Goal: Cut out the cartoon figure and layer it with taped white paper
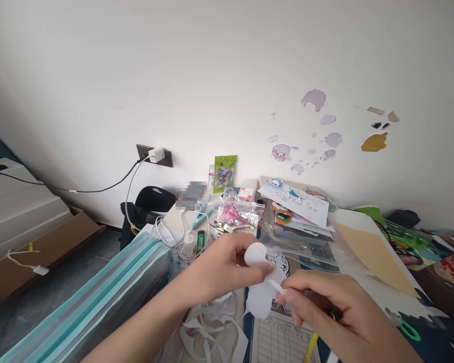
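Note:
My left hand (pixel 230 267) pinches a white paper cutout (pixel 260 300) with rounded lobes between thumb and fingers. The fingertips of my right hand (pixel 321 302) close on a narrow white strip (pixel 276 287) that lies against the cutout's right edge. Whether the strip is tape or paper I cannot tell. Below my right hand shows a yellow stick-like thing (pixel 310 348), partly hidden by the fingers. Under the cutout lie a black-and-white drawing (pixel 280 263) and a sheet with a printed grid (pixel 276 340). Curled white paper scraps (pixel 208 327) are heaped left of it.
A clear zip bag with turquoise trim (pixel 98 297) stands at the left. Behind my hands are a bag of pink items (pixel 230 214), a green packet (pixel 225 171) and stacked papers (pixel 298 201). Green-handled scissors (pixel 408 330) lie at the right. Paper cutouts hang on the wall (pixel 212 75).

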`<state>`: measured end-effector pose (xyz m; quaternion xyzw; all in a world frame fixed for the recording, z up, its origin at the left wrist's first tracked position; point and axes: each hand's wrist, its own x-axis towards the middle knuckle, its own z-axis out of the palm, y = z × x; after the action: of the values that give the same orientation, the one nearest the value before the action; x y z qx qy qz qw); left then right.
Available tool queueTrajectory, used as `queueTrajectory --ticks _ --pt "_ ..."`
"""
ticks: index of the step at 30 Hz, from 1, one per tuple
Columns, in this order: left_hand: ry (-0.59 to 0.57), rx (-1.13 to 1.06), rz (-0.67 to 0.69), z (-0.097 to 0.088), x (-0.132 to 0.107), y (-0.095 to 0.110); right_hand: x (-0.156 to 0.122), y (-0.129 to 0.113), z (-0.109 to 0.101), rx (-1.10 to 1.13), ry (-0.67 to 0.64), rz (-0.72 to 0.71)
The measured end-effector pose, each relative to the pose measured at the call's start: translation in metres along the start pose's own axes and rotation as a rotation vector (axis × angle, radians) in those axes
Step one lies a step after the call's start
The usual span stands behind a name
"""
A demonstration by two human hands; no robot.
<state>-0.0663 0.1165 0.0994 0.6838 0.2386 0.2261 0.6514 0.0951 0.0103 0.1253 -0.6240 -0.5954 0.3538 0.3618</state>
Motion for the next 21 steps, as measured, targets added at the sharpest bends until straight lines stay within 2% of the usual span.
queueTrajectory --ticks 4,8,12,14,17,21 --pt "0.041 -0.194 -0.046 0.004 0.005 -0.008 0.004 -0.004 0.005 0.053 0.023 0.091" --pt "0.071 -0.253 -0.03 0.006 0.007 -0.011 0.009 -0.004 0.013 0.144 0.075 0.117" --pt "0.002 -0.295 -0.077 0.003 0.004 -0.006 0.016 -0.001 0.016 0.138 0.124 0.129" --pt "-0.044 -0.349 -0.114 0.0 0.002 -0.002 0.018 0.0 0.015 0.135 0.114 0.126" --pt "-0.04 -0.44 -0.17 -0.003 -0.002 0.003 0.017 0.001 0.013 0.142 0.065 0.12" --pt "0.008 -0.423 -0.122 -0.004 -0.003 0.001 0.014 0.002 0.007 0.183 0.045 0.139"
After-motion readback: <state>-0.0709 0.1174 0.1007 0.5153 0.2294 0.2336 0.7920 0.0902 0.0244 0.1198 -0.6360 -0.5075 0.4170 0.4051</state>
